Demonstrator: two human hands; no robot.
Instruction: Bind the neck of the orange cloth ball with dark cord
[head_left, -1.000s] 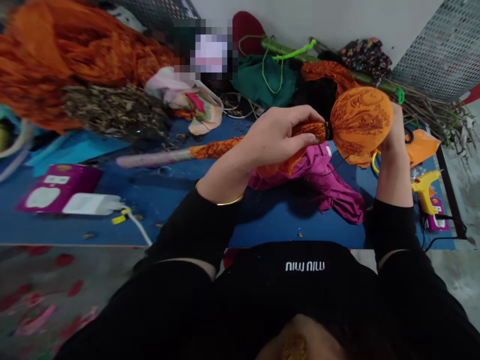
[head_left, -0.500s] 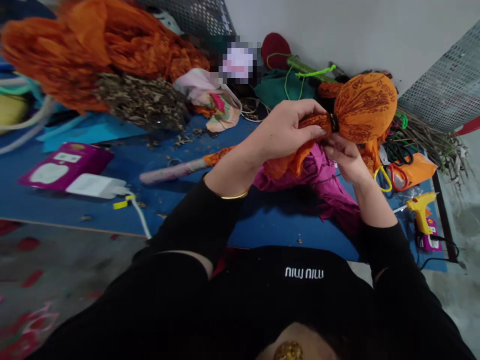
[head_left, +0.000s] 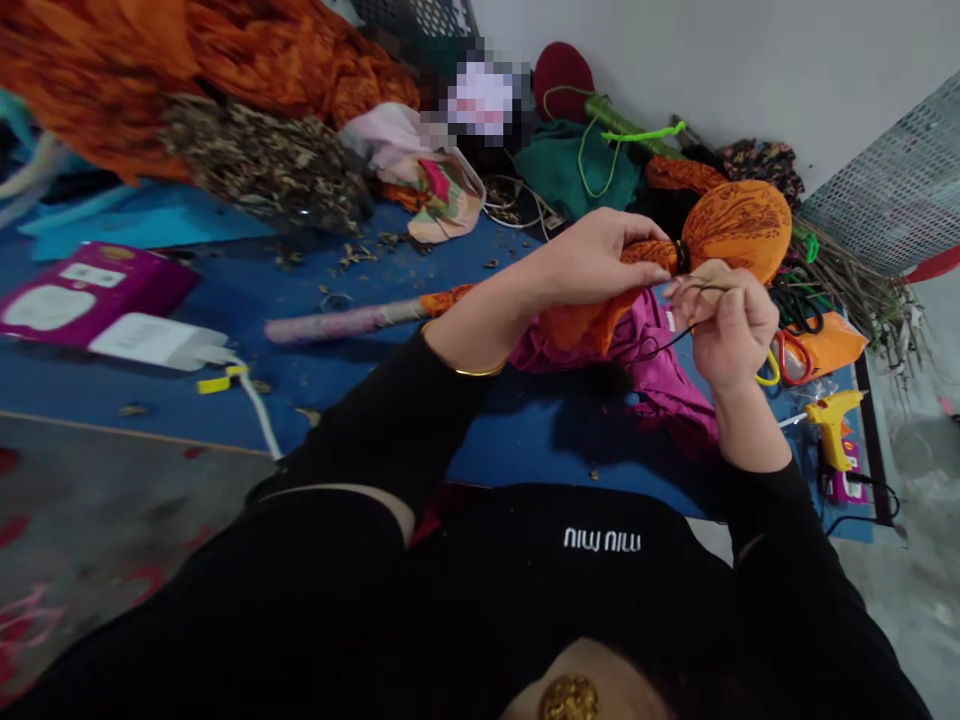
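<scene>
My left hand [head_left: 589,258] is closed around the gathered neck of an orange patterned cloth [head_left: 739,228], whose far end is a rounded, stuffed-looking ball. A dark tie [head_left: 682,256] circles the neck between my hand and the ball. My right hand [head_left: 729,322] pinches a thin dark cord [head_left: 667,347] just below the ball, and a loose length of it trails to the left. Beneath my hands hangs more orange cloth [head_left: 581,325], over a magenta cloth [head_left: 671,390] on the blue table. A wrapped stick [head_left: 337,322] reaches left from behind my left forearm.
Orange fabric [head_left: 247,60] and a heap of dry leaves [head_left: 262,165] lie at the back left. A purple box [head_left: 97,290] and a white charger [head_left: 161,340] are at left. On the right are a yellow glue gun [head_left: 834,425], scissors [head_left: 795,357] and dry stems [head_left: 877,270].
My right hand has moved from under the tied neck toward the right, drawing the dark cord with it. My left hand keeps its hold on the cloth. The view has shifted slightly.
</scene>
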